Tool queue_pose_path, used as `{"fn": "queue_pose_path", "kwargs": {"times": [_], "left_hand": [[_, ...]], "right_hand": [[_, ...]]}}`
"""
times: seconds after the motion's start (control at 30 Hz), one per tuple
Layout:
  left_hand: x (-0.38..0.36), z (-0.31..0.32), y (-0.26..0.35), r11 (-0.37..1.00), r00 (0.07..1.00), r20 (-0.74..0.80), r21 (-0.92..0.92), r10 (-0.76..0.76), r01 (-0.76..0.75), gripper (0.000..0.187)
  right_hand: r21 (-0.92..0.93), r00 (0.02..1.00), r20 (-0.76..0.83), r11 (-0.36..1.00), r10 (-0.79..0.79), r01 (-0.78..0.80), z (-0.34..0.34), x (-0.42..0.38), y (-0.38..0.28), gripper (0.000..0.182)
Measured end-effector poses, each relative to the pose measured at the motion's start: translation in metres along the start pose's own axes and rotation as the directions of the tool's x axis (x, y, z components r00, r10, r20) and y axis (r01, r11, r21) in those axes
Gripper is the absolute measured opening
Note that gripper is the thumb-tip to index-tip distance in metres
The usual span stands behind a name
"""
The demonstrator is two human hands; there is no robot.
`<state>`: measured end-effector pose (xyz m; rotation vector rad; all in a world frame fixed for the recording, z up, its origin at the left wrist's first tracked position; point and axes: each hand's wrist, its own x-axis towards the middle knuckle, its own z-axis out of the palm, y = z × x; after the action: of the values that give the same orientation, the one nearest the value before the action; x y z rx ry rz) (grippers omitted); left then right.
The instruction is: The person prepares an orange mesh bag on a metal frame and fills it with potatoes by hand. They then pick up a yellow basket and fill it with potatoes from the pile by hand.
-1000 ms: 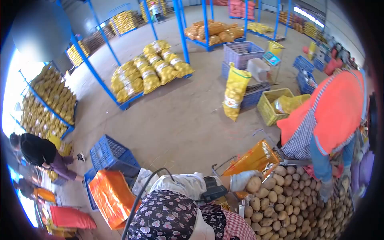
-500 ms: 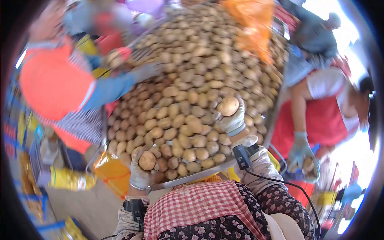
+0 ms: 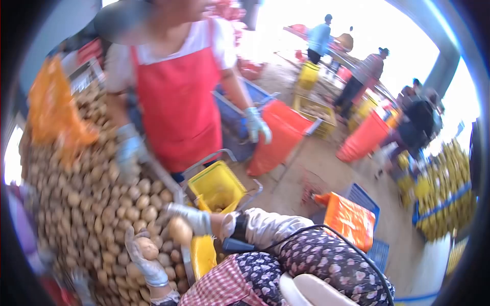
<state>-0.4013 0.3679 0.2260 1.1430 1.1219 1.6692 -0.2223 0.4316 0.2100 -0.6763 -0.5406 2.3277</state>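
Note:
My left hand (image 3: 145, 262), in a pale glove, cups a round tan potato (image 3: 148, 248) above the heap, its fingers curled along the potato's left side. Just to the right, my gloved right hand (image 3: 193, 218) holds a larger, motion-blurred potato (image 3: 180, 230) at the bin's near edge. Part of the right hand's grip is hidden behind that potato. Under and beyond both hands spreads a deep heap of potatoes (image 3: 87, 214) in a metal-edged bin (image 3: 171, 182).
A co-worker in a red apron (image 3: 178, 107) stands across the bin's edge, gloved hands lowered. Beside my right arm are a yellow crate (image 3: 217, 186) and a red sack (image 3: 280, 135). An orange bag (image 3: 58, 107) lies on the heap. Another gloved hand (image 3: 81, 285) shows at lower left.
My view has swung to the right, bringing the red-aproned person and the floor beyond into sight. My hands have come closer together, each still with a potato.

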Motion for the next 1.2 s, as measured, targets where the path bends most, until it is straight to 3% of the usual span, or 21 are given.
{"fn": "queue_pose_path", "kwargs": {"times": [0.03,0.1,0.17,0.27,0.3,0.37,0.4,0.43,0.5,0.53,0.57,0.63,0.7,0.77,0.93,1.0,1.2], "left_hand": [[-0.001,0.015,0.000,0.991,0.988,0.156,0.130,0.008,-0.029,0.047],[-0.006,0.040,0.003,0.911,0.909,0.416,0.383,-0.020,-0.155,0.050],[-0.004,0.058,0.014,0.924,0.827,0.553,0.360,-0.102,-0.127,0.052],[-0.006,0.063,-0.014,0.860,0.749,0.662,0.402,-0.035,-0.315,0.053],[-0.007,0.067,-0.015,0.865,0.736,0.676,0.390,-0.036,-0.315,0.053],[-0.007,0.071,-0.018,0.750,0.687,0.723,0.496,-0.077,-0.438,0.053],[-0.008,0.075,-0.020,0.818,0.721,0.688,0.460,-0.083,-0.345,0.055],[-0.010,0.077,-0.019,0.821,0.714,0.695,0.455,-0.085,-0.345,0.055],[-0.013,0.082,-0.006,0.700,0.699,0.697,0.421,0.157,-0.577,0.059],[-0.013,0.078,-0.011,0.666,0.639,0.727,0.349,0.252,-0.659,0.067],[-0.016,0.079,-0.010,0.668,0.639,0.727,0.349,0.249,-0.657,0.067],[-0.020,0.083,-0.005,0.528,0.603,0.773,0.436,0.194,-0.729,0.078],[-0.021,0.077,-0.016,0.516,0.650,0.740,0.494,0.173,-0.699,0.083],[-0.020,0.070,-0.027,0.429,0.658,0.697,0.521,0.286,-0.738,0.081],[-0.015,0.055,-0.029,0.251,0.626,0.715,0.573,0.311,-0.780,0.073],[-0.015,0.052,-0.027,0.145,0.603,0.733,0.591,0.315,-0.794,0.068],[-0.019,0.056,-0.023,0.146,0.606,0.712,0.598,0.354,-0.788,0.062]], "right_hand": [[0.059,0.984,0.155,0.993,0.093,-0.103,0.013,-0.020,0.001,0.056],[0.190,0.958,0.197,0.950,0.211,-0.248,0.007,-0.026,0.010,0.046],[0.215,0.956,0.165,0.938,0.241,-0.273,-0.020,-0.041,0.011,0.044],[0.153,0.957,0.191,0.956,0.220,-0.251,-0.030,-0.072,0.012,0.044],[0.250,0.978,0.098,0.947,0.184,-0.203,-0.017,-0.085,0.009,0.043],[0.213,0.980,0.062,0.957,0.189,-0.198,-0.027,-0.081,0.020,0.042],[0.255,0.977,0.135,0.947,0.164,-0.195,-0.032,-0.079,0.026,0.042],[0.261,0.979,0.128,0.947,0.158,-0.187,-0.038,-0.070,0.035,0.042],[0.402,0.990,0.120,0.916,-0.071,0.017,-0.032,-0.061,0.037,0.043],[0.518,0.975,0.189,0.855,-0.112,-0.003,-0.033,-0.057,0.035,0.041],[0.521,0.976,0.188,0.854,-0.111,-0.003,-0.036,-0.055,0.036,0.041],[0.503,0.963,0.039,0.838,-0.266,0.211,-0.043,-0.045,0.035,0.039],[0.552,0.971,-0.182,0.801,-0.154,0.231,-0.029,-0.042,0.029,0.041],[0.555,0.960,-0.258,0.797,-0.109,0.240,-0.020,-0.042,0.025,0.044],[0.274,0.862,-0.473,0.900,-0.180,0.338,-0.001,-0.057,0.012,0.065],[0.280,0.862,-0.483,0.905,-0.154,0.319,-0.007,-0.049,0.017,0.065],[0.419,0.909,-0.404,0.862,-0.103,0.284,-0.027,-0.027,0.030,0.061]]}}
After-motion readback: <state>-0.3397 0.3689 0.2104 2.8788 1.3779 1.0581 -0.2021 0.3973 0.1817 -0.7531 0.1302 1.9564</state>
